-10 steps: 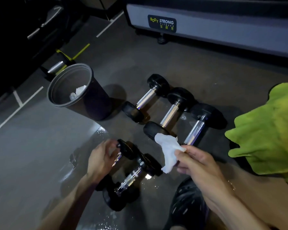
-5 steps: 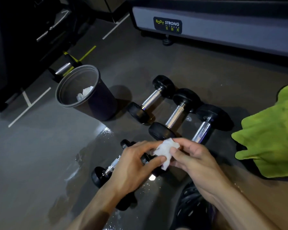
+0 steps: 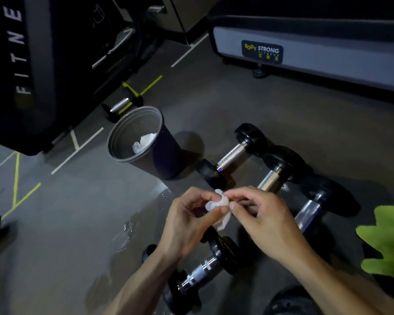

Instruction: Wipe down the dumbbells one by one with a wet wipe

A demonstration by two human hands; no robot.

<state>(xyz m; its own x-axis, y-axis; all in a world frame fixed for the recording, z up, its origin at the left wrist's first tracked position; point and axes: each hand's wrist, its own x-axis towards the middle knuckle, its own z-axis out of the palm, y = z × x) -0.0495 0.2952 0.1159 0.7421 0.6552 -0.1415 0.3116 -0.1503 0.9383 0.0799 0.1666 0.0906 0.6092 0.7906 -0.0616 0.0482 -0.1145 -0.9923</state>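
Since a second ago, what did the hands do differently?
The left hand let go of the near dumbbell and came up to pinch the wet wipe with the right hand, bunching it. The bin and three far dumbbells stayed put.

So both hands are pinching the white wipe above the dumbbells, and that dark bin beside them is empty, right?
Not quite. The head view shows the bin holds crumpled white tissue. The rest stands: left hand and right hand pinch the wipe above the dumbbells.

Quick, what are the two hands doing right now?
Left hand: pinching the wet wipe.
Right hand: pinching the same wipe.
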